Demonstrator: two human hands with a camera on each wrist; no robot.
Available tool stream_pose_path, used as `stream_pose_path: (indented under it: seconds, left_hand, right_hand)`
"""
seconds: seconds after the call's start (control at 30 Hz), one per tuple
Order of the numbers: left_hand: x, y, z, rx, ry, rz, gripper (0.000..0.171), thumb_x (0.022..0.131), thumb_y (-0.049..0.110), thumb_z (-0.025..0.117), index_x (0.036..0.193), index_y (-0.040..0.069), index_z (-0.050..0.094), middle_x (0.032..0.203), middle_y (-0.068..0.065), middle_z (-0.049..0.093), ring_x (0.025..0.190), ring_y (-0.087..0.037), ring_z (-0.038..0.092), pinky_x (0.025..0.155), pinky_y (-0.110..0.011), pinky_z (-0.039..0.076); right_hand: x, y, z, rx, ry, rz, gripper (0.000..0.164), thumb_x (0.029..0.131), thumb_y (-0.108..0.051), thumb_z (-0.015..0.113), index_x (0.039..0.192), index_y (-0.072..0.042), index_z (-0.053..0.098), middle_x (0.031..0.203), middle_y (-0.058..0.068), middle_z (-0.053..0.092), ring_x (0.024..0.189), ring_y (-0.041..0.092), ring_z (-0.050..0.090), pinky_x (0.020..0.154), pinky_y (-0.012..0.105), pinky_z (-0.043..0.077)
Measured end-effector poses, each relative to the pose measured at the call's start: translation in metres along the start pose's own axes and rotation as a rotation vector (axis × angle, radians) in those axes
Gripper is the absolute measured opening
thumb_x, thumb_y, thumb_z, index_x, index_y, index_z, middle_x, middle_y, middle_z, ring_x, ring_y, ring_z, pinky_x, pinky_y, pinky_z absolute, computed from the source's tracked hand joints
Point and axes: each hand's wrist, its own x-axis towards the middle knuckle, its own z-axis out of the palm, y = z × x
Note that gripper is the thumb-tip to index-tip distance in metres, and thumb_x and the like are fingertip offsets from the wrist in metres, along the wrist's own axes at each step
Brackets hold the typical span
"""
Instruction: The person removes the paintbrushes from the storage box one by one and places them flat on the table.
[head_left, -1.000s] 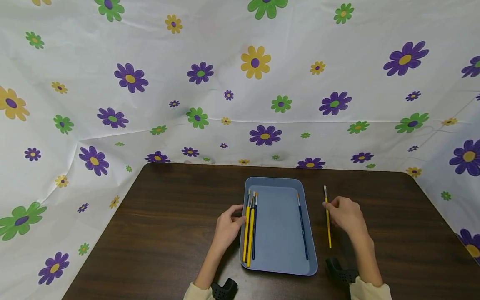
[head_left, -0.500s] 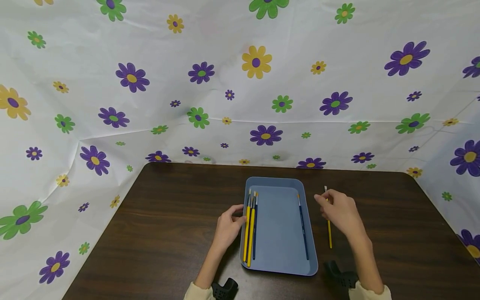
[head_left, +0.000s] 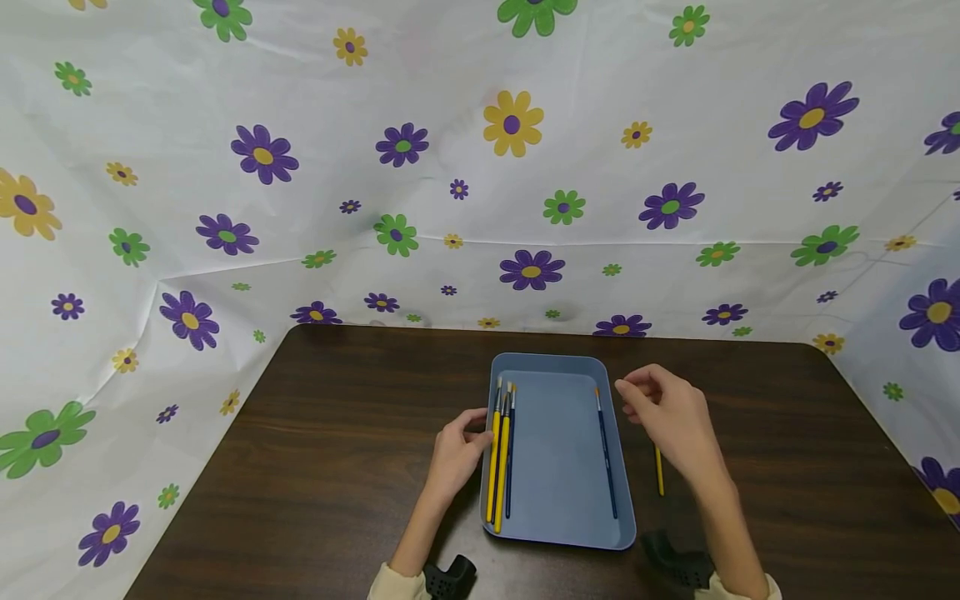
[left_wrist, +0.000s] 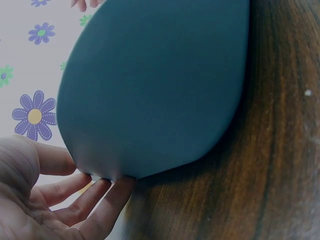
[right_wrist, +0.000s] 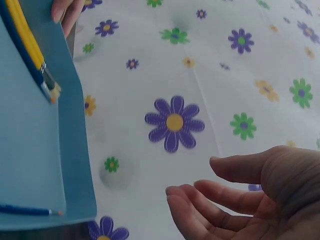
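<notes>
My left hand (head_left: 456, 454) grips the left wall of a blue-grey tray (head_left: 558, 467), its thumb by the rim. In the left wrist view the fingers touch the tray's outer side. Inside, along the left wall, lie several paintbrushes (head_left: 502, 471) with yellow and dark blue handles. A single dark blue paintbrush (head_left: 606, 458) lies along the right wall. Just right of the tray, my right hand (head_left: 671, 421) hovers with loosely bent fingers and holds nothing, as the right wrist view confirms. Beneath it, a yellow paintbrush (head_left: 659, 473) lies on the table, its upper part hidden.
The dark wooden table (head_left: 337, 433) extends on both sides of the tray. A white flowered cloth (head_left: 450, 167) hangs behind its back edge and along the sides. Black wrist mounts (head_left: 450, 577) sit at both wrists.
My right hand has let go of the yellow paintbrush on the table, then moved up and left toward the tray's far right corner. The left hand and tray have stayed put.
</notes>
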Motion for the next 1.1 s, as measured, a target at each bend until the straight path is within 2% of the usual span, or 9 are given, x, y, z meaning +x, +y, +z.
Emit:
stream_pose_path:
  seconds: [0.13, 0.27, 0.37, 0.57, 0.7, 0.97, 1.1]
  left_hand:
    - [0.000, 0.000, 0.000, -0.001, 0.001, 0.000, 0.035, 0.095, 0.005, 0.068, 0.129, -0.003, 0.068, 0.121, -0.021, 0.070, 0.089, -0.027, 0.071, 0.071, -0.036, 0.054]
    - [0.000, 0.001, 0.000, 0.001, 0.001, -0.002, 0.035, 0.095, 0.006, 0.068, 0.129, -0.003, 0.068, 0.121, -0.021, 0.070, 0.090, -0.027, 0.072, 0.072, -0.036, 0.055]
    - [0.001, 0.001, -0.001, 0.001, -0.001, 0.007, 0.035, 0.095, 0.006, 0.068, 0.129, -0.003, 0.068, 0.122, -0.021, 0.070, 0.090, -0.028, 0.072, 0.072, -0.037, 0.056]
    - [0.001, 0.000, -0.001, 0.010, -0.011, 0.006, 0.035, 0.096, 0.005, 0.068, 0.129, -0.004, 0.067, 0.123, -0.022, 0.069, 0.091, -0.028, 0.072, 0.072, -0.037, 0.056]
    - [0.001, 0.000, -0.001, 0.002, -0.016, 0.007, 0.036, 0.096, 0.006, 0.068, 0.130, -0.004, 0.067, 0.124, -0.022, 0.069, 0.091, -0.028, 0.073, 0.071, -0.035, 0.055]
    - [-0.001, 0.001, -0.002, -0.017, -0.011, 0.003, 0.036, 0.095, 0.006, 0.069, 0.130, -0.004, 0.067, 0.123, -0.022, 0.069, 0.088, -0.026, 0.072, 0.067, -0.032, 0.054]
    - [-0.001, 0.001, -0.002, -0.015, -0.007, 0.007, 0.036, 0.095, 0.007, 0.069, 0.129, -0.004, 0.067, 0.122, -0.021, 0.070, 0.086, -0.026, 0.071, 0.067, -0.031, 0.054]
  right_hand:
    - [-0.002, -0.010, 0.008, 0.050, 0.031, -0.028, 0.021, 0.102, -0.015, 0.068, 0.112, 0.004, 0.068, 0.092, 0.015, 0.072, 0.074, 0.024, 0.072, 0.065, 0.018, 0.055]
    - [-0.004, -0.018, 0.020, 0.110, 0.043, -0.015, 0.021, 0.099, -0.011, 0.071, 0.114, 0.003, 0.069, 0.096, 0.015, 0.073, 0.075, 0.023, 0.073, 0.066, 0.020, 0.055]
    - [-0.006, -0.024, 0.032, 0.131, 0.054, -0.018, 0.022, 0.097, -0.009, 0.073, 0.116, 0.002, 0.070, 0.102, 0.015, 0.074, 0.084, 0.024, 0.073, 0.071, 0.021, 0.055]
    - [-0.010, -0.029, 0.064, 0.157, 0.052, -0.064, 0.030, 0.092, -0.002, 0.077, 0.120, 0.002, 0.068, 0.112, 0.017, 0.072, 0.101, 0.029, 0.070, 0.086, 0.039, 0.059]
    - [-0.012, -0.030, 0.083, 0.181, 0.033, -0.069, 0.035, 0.090, 0.001, 0.077, 0.122, 0.004, 0.066, 0.114, 0.020, 0.070, 0.103, 0.031, 0.070, 0.086, 0.045, 0.059]
    - [-0.018, -0.032, 0.111, 0.198, 0.001, -0.097, 0.034, 0.087, 0.008, 0.074, 0.120, 0.006, 0.066, 0.114, 0.019, 0.069, 0.099, 0.031, 0.070, 0.081, 0.043, 0.060]
    - [-0.020, -0.030, 0.122, 0.196, -0.035, -0.073, 0.035, 0.087, 0.009, 0.074, 0.120, 0.007, 0.065, 0.115, 0.021, 0.069, 0.098, 0.032, 0.070, 0.080, 0.044, 0.060]
